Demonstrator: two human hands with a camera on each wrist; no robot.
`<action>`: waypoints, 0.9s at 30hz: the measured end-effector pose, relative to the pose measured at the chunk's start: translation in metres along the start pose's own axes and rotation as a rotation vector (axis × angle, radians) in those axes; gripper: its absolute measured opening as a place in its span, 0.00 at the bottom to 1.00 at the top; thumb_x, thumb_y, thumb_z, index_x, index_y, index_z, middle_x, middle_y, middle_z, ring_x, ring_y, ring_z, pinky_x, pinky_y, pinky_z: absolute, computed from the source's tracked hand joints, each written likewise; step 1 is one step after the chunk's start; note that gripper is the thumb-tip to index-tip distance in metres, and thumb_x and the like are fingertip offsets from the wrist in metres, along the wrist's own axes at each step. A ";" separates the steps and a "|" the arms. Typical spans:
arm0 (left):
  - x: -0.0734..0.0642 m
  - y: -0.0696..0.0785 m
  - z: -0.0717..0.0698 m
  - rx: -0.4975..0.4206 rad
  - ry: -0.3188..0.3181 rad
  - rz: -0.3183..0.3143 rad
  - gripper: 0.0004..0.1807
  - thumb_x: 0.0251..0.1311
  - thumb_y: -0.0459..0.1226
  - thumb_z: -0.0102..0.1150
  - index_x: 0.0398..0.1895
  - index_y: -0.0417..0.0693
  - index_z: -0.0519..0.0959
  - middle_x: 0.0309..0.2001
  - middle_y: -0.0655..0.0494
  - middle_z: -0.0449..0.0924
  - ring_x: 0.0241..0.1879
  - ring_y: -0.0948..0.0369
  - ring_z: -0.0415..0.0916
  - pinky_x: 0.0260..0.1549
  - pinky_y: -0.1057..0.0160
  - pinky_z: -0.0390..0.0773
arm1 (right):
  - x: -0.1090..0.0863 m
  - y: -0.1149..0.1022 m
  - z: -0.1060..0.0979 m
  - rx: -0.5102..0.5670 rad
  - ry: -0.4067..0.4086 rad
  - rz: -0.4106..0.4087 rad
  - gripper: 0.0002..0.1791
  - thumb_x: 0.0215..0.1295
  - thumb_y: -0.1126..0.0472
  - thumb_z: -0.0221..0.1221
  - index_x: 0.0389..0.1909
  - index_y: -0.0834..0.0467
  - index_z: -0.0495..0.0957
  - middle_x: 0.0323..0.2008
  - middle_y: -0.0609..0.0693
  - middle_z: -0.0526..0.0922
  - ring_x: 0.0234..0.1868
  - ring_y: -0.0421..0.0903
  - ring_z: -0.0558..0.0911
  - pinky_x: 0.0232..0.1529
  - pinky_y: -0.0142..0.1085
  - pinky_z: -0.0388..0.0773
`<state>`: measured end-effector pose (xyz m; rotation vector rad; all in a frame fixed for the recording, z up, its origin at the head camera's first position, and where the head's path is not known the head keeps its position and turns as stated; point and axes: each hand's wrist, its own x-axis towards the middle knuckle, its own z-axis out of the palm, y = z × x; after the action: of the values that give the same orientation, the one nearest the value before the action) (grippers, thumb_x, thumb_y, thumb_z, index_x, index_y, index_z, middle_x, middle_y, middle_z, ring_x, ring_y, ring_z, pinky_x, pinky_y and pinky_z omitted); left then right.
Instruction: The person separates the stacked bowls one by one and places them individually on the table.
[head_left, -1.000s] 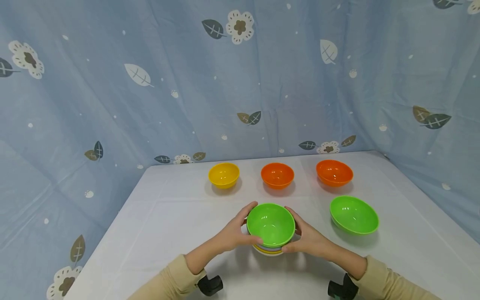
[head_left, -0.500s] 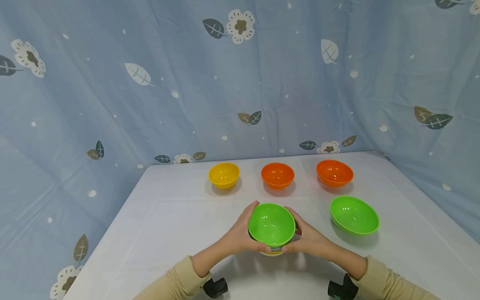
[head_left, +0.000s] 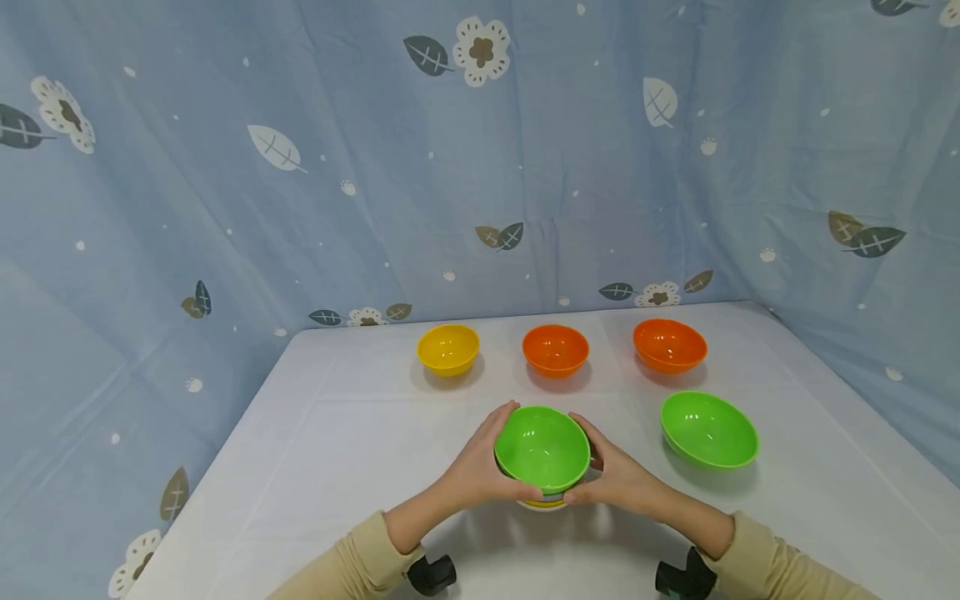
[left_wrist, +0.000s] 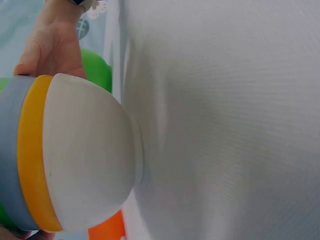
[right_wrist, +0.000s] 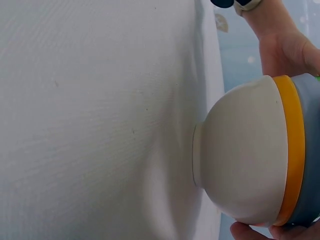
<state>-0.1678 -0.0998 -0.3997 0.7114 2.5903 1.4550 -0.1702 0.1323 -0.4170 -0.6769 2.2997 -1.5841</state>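
Observation:
Between my two hands is a stack of nested bowls, with a green bowl point(head_left: 542, 450) on top in the head view. Under its rim come a grey-blue bowl point(left_wrist: 12, 155), a yellow bowl point(left_wrist: 36, 155) and, lowest, a white bowl point(right_wrist: 245, 155) whose foot is right at the tablecloth. My left hand point(head_left: 483, 471) grips the stack's left side, thumb across the front. From the right, my right hand point(head_left: 618, 477) holds it with the thumb low at the front and fingers around the far side. The inside of the lower bowls is hidden by the green one.
Along the back of the white-covered table point(head_left: 360, 450) stand a yellow bowl point(head_left: 448, 351) and two orange bowls point(head_left: 555, 351). Another green bowl point(head_left: 709, 430) sits to the right of my right hand. A blue patterned curtain point(head_left: 375, 167) hangs behind and beside the table.
My left hand has shifted slightly to the right, its thumb now farther across the front of the stack. My right hand and the other bowls stay where they were.

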 end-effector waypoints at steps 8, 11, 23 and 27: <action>0.000 0.001 -0.001 -0.032 0.005 -0.012 0.59 0.35 0.44 0.75 0.70 0.41 0.48 0.68 0.50 0.54 0.60 0.54 0.62 0.54 0.53 0.70 | 0.000 0.000 0.000 -0.009 -0.004 0.007 0.60 0.45 0.53 0.70 0.69 0.67 0.39 0.65 0.68 0.55 0.63 0.63 0.60 0.58 0.56 0.64; -0.001 0.002 -0.002 -0.034 0.014 -0.014 0.59 0.35 0.44 0.75 0.70 0.40 0.49 0.68 0.50 0.54 0.61 0.54 0.61 0.54 0.52 0.69 | 0.000 0.000 0.000 -0.003 -0.007 0.000 0.60 0.45 0.53 0.70 0.69 0.67 0.40 0.66 0.68 0.54 0.64 0.64 0.59 0.58 0.57 0.63; -0.002 0.018 -0.016 -0.071 0.036 0.013 0.58 0.36 0.41 0.74 0.70 0.44 0.48 0.69 0.52 0.53 0.62 0.54 0.60 0.56 0.49 0.66 | 0.003 -0.001 0.001 0.028 -0.012 0.009 0.58 0.43 0.57 0.70 0.69 0.64 0.41 0.65 0.65 0.56 0.63 0.65 0.59 0.57 0.60 0.62; -0.001 0.022 -0.023 -0.079 0.058 0.004 0.58 0.36 0.41 0.74 0.71 0.44 0.47 0.69 0.52 0.52 0.63 0.53 0.59 0.57 0.49 0.66 | 0.004 0.000 0.001 0.037 -0.016 0.003 0.59 0.43 0.58 0.70 0.70 0.64 0.40 0.64 0.64 0.58 0.62 0.63 0.61 0.56 0.57 0.64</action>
<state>-0.1652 -0.1084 -0.3691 0.6751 2.5577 1.5932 -0.1730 0.1293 -0.4167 -0.6748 2.2534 -1.6092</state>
